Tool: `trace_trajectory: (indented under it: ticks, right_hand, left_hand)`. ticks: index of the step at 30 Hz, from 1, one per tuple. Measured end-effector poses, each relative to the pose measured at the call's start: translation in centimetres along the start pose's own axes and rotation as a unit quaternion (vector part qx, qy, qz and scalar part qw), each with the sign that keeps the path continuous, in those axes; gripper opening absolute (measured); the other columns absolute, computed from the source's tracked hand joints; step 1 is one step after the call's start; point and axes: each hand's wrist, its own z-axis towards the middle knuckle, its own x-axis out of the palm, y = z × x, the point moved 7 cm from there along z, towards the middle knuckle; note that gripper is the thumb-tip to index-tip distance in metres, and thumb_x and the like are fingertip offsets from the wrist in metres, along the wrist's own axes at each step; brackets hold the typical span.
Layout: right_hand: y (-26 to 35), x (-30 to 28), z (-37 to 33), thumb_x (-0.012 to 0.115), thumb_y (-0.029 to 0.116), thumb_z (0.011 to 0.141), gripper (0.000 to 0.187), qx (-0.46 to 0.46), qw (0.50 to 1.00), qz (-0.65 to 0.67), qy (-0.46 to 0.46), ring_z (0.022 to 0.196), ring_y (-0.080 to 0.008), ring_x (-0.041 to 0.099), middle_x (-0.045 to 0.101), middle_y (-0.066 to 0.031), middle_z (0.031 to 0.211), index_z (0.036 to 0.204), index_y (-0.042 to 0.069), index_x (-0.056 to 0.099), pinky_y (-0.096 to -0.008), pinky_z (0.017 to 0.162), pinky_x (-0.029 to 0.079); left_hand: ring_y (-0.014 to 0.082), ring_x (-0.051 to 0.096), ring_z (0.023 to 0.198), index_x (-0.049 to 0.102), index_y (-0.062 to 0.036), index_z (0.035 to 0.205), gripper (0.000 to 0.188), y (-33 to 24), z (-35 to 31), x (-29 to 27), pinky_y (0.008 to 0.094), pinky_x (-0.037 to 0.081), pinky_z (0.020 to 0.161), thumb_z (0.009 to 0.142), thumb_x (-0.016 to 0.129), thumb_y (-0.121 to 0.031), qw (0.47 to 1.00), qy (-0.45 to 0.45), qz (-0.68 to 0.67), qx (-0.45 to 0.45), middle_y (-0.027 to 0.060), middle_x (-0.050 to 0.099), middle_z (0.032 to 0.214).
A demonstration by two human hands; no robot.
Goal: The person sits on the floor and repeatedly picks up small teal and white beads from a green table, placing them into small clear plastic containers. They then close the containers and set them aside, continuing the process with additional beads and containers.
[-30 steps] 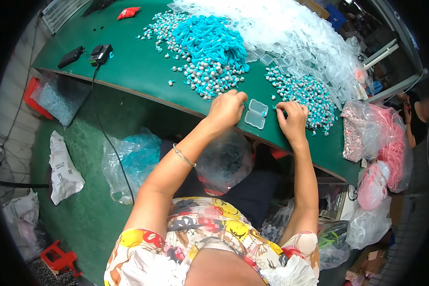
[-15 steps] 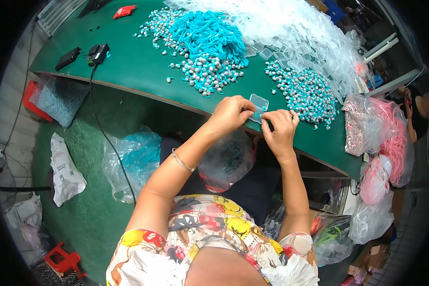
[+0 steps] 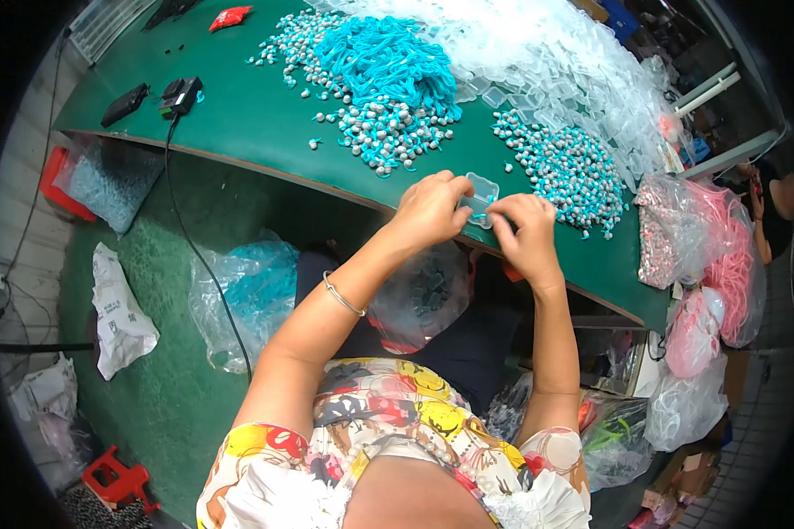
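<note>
Leftward from the heap of silver-and-blue pieces (image 3: 573,176), our right hand (image 3: 528,231) has moved to the open clear box (image 3: 483,185) since a second ago, and our left hand (image 3: 430,207) now covers more of its near half. The box lies on the green table (image 3: 238,137) between our two sets of fingertips, its far half showing just beyond them. Our left thumb and forefinger bend around its left side, our right fingertips gather at its right; whether either pair pinches anything, we cannot tell. We judge the thin plastic light, fairly stiff, slippery, weakest at the hinge, best held by its side walls.
</note>
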Motion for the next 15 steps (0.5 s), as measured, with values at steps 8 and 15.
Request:
trace_trajectory:
  ticks: [8,15]
  right_hand:
    - [-2.5,1.7,1.3,0.071,0.013,0.082,0.013,0.014,0.999,-0.030,0.000,0.091,-0.0238,0.061,0.066,-0.0029,0.089,0.094,0.013,0.070,-0.0438,0.092,0.035]
    - [-5.7,0.5,1.5,0.069,0.015,0.081,0.013,0.076,0.990,-0.090,-0.081,0.090,-0.0239,0.061,0.065,-0.0029,0.090,0.093,0.013,0.069,-0.0436,0.090,0.036]
  left_hand:
    - [0.0348,0.061,0.094,0.063,-0.0066,0.116,0.045,-0.8,-0.4,-0.3,0.0444,0.049,0.079,0.076,0.078,-0.022,0.998,0.013,0.034,0.057,0.0142,0.058,0.097]
    - [0.0318,0.059,0.093,0.065,-0.0084,0.112,0.046,-0.9,-0.8,-0.8,0.0441,0.049,0.079,0.074,0.080,-0.028,0.994,0.000,0.068,0.086,0.0117,0.058,0.095]
